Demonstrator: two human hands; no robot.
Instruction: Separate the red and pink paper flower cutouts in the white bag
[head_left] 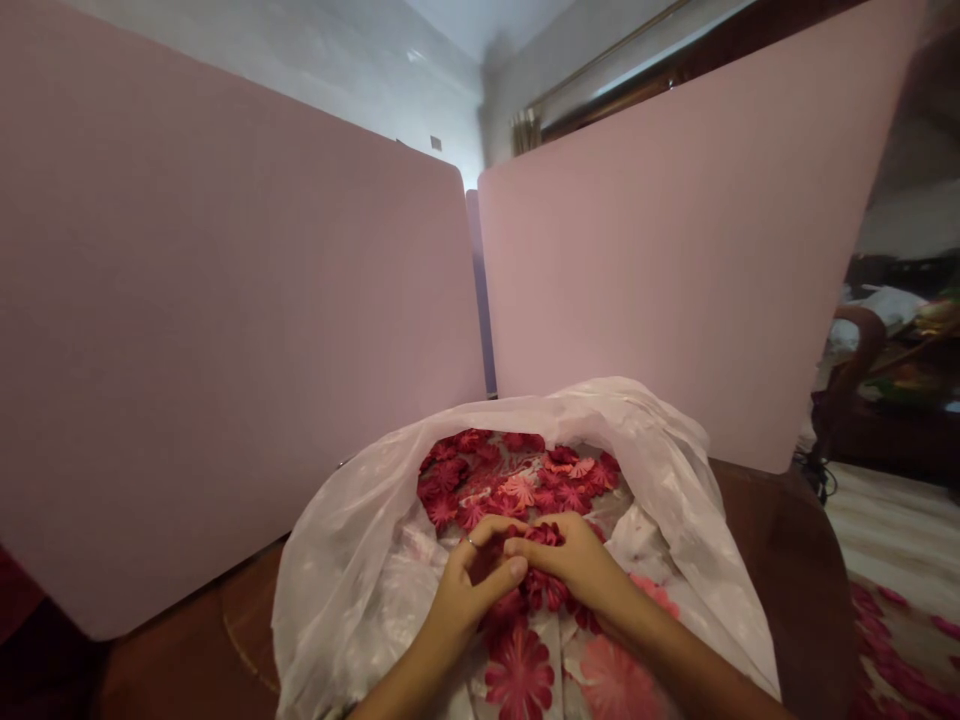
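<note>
A clear plastic bag lies open on a dark wooden table. It holds several red and pink paper flowers. My left hand and my right hand meet inside the bag's mouth. Both have their fingers curled together around small dark red flower pieces held between them. A ring shows on a left finger. Larger red and pink flowers lie just below my wrists.
Two tall pink panels stand upright behind the bag, with a narrow gap between them. At the right edge are a dark chair and a patterned rug on the floor.
</note>
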